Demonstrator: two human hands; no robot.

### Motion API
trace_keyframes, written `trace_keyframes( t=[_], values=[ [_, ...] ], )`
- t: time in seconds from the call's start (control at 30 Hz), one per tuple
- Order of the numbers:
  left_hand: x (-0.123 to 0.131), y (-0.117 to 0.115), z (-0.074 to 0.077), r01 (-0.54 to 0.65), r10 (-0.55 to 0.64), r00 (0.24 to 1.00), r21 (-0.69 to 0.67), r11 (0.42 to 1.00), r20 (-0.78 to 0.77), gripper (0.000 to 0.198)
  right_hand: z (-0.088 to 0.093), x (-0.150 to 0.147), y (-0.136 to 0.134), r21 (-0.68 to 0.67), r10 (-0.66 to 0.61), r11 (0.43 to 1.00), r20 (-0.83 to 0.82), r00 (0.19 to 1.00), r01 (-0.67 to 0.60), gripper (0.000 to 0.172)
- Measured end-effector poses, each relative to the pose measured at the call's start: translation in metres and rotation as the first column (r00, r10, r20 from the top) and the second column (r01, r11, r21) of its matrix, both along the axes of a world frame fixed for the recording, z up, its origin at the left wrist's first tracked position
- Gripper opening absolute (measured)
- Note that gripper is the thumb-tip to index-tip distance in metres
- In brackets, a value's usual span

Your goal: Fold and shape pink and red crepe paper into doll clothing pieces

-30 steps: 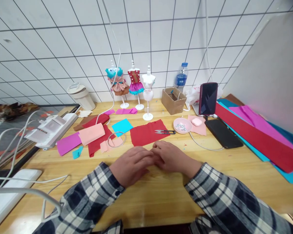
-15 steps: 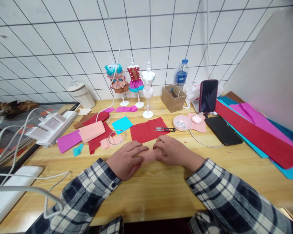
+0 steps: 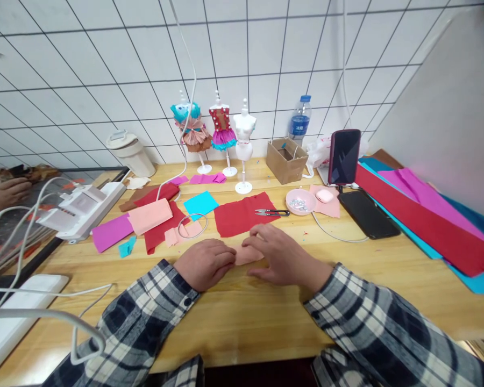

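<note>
A small piece of pale pink crepe paper (image 3: 246, 255) lies on the wooden table between my hands. My left hand (image 3: 207, 262) is closed, its fingertips pinching the paper's left end. Over the right end, my right hand (image 3: 280, 255) has its fingers and thumb apart, the fingertips close above or touching the paper. Just beyond is a dark red crepe piece (image 3: 237, 215) with black-handled thread snips (image 3: 271, 213) lying on its right part. A pink bowl of small beads (image 3: 301, 202) stands to their right.
A bare white mini mannequin (image 3: 244, 145) and two dressed ones (image 3: 223, 129) stand near the tiled wall. Colored crepe pieces (image 3: 150, 216) and a wire ring (image 3: 192, 226) lie left. A cardboard box (image 3: 286, 160) and phone (image 3: 344, 157) are at the back right. Another person's hand (image 3: 8, 193) shows far left.
My right hand's fingers have spread and lifted off their hold, uncovering more of the pink paper. My left fingers have drawn together at its left end. Another person's hand has come into view at far left.
</note>
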State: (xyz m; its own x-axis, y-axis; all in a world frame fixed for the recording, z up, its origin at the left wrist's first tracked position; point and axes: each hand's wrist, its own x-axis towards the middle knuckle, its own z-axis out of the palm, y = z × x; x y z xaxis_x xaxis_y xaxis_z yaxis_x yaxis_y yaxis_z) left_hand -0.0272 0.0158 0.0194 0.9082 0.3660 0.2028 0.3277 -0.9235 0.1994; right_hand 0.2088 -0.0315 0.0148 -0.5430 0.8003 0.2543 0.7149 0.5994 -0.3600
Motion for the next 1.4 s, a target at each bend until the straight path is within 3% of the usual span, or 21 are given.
trace_keyframes(
  t=[0.1, 0.33, 0.63, 0.93, 1.07, 1.4],
  values=[
    [-0.005, 0.004, -0.002, 0.008, -0.008, 1.0, -0.026, 1.0, 0.004, 0.022, -0.002, -0.009, -0.001, -0.023, 0.077, 0.997, 0.041, 0.996, -0.076, 0.041],
    [-0.015, 0.014, 0.0, -0.079, 0.076, 0.996, -0.068, 0.995, -0.045, 0.027, -0.011, -0.007, 0.004, -0.047, 0.005, 0.999, 0.098, 0.995, -0.001, 0.015],
    [-0.009, 0.013, -0.003, -0.239, 0.243, 0.97, -0.219, 0.946, -0.007, 0.02, -0.005, -0.012, 0.003, -0.103, -0.128, 0.985, 0.121, 0.984, 0.141, 0.026],
    [-0.011, 0.018, -0.014, -0.363, 0.375, 0.927, -0.277, 0.89, -0.014, 0.017, 0.006, -0.012, 0.02, -0.286, -0.17, 0.94, 0.085, 0.982, 0.188, 0.019],
    [-0.008, 0.016, -0.015, -0.417, 0.431, 0.902, -0.322, 0.85, -0.028, 0.017, 0.006, -0.009, 0.017, -0.248, -0.209, 0.941, 0.109, 0.972, 0.23, 0.018],
    [0.004, 0.007, -0.009, -0.53, 0.512, 0.848, -0.237, 0.814, -0.139, 0.019, 0.01, -0.011, 0.027, -0.343, -0.229, 0.894, 0.199, 0.953, 0.286, 0.022]
  ],
)
